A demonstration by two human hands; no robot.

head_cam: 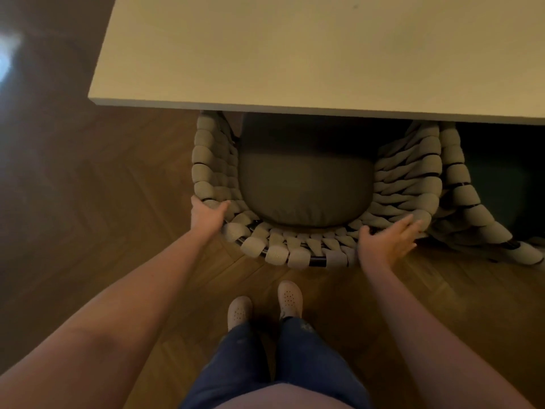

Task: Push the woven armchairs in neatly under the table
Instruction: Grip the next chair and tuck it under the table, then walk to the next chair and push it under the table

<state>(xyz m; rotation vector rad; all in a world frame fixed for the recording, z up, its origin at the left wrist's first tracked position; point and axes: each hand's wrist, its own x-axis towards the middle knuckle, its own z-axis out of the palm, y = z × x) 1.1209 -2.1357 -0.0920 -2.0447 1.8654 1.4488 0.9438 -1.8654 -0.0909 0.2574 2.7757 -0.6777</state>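
Observation:
A woven armchair of thick beige rope on a dark frame stands in front of me, its front part under the pale table. Its grey-green seat cushion shows below the table edge. My left hand rests on the left of the curved backrest rim, thumb hooked over the rope. My right hand lies on the right of the rim with fingers spread and slightly blurred. A second woven armchair stands close on the right, partly under the table.
Dark herringbone wood floor stretches to the left and behind me. My feet in pale perforated clogs stand just behind the chair back. The table's left corner overhangs the floor at the left.

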